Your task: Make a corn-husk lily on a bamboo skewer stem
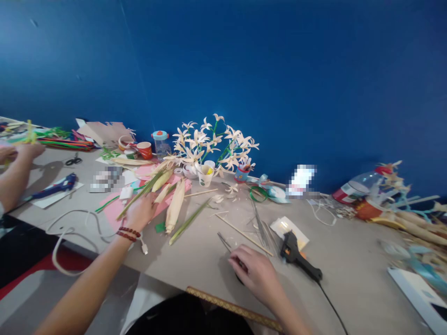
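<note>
Head view, clock centred on the picture. Around eight o'clock we see corn husks [175,207], cream and papery, ribbed lengthwise, with long green strips [142,193] beside them, partly over pink paper [111,215]. Our left hand [141,213] reaches in from seven o'clock, back upward, at the green strips; we cannot tell whether its fingers pinch one. Near half past five, our right hand [253,267] sits low over the table [199,260], fingers curled around dark-handled scissors [225,241], blades towards eleven.
</note>
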A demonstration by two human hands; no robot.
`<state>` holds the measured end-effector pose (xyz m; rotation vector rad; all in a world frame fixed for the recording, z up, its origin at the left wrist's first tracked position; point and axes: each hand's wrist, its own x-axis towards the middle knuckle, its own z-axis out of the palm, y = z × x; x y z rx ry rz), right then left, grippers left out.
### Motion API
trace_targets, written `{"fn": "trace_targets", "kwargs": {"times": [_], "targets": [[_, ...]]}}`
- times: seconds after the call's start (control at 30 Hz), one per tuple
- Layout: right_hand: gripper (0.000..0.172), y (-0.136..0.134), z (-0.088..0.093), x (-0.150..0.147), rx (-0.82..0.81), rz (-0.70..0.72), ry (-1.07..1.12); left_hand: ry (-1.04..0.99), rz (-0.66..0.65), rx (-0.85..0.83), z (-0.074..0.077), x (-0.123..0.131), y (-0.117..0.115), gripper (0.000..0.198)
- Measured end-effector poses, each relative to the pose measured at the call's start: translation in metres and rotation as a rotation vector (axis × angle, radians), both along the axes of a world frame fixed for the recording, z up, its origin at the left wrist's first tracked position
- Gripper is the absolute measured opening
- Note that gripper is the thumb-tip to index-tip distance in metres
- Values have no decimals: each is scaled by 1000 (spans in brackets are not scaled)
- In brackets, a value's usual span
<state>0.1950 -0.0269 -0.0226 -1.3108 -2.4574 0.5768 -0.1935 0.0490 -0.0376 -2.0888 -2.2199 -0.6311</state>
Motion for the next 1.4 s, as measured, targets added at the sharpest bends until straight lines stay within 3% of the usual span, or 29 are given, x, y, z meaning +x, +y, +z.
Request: {"fn": "trace_targets", "kwargs": {"times": [0.13, 0.27, 0.33, 0.47, 0.57, 0.8, 0.9, 0.97, 1.03, 1.17, 1.23, 1.4], "targets": [[14, 1, 2, -3, 20, 18, 7, 12, -19, 85, 0, -4, -3, 19], [14, 4, 9, -3, 91, -37, 72, 85, -110, 234, 25, 20, -23, 17], [17, 7, 16, -9, 174, -74, 133, 156, -241, 280, 44, 49, -36, 13], [30, 19, 34, -30, 300, -39, 135, 223, -725, 150, 70, 115, -46, 15], [9, 32, 40, -37, 251, -67, 57, 229, -872, 169, 74, 149, -34, 18], [12, 59, 25, -9, 103, -218, 227, 157, -898, 325, 66, 176, 6, 20], [2, 70, 10, 2, -202, -323, 642, -40, -738, 493, 52, 182, 5, 24], [11, 75, -1, 5, -380, -378, 863, -262, -603, 550, 40, 187, 3, 21], [20, 78, -8, 6, -445, -397, 955, -477, -585, 383, 28, 192, 3, 17], [25, 75, -12, 3, -533, -373, 1060, -819, -682, -135, 9, 203, 12, 19], [25, 73, -11, 1, -540, -352, 1065, -892, -679, -225, 4, 206, 15, 21], [23, 70, -8, -2, -534, -337, 1036, -908, -672, -218, 4, 207, 11, 19]]}}
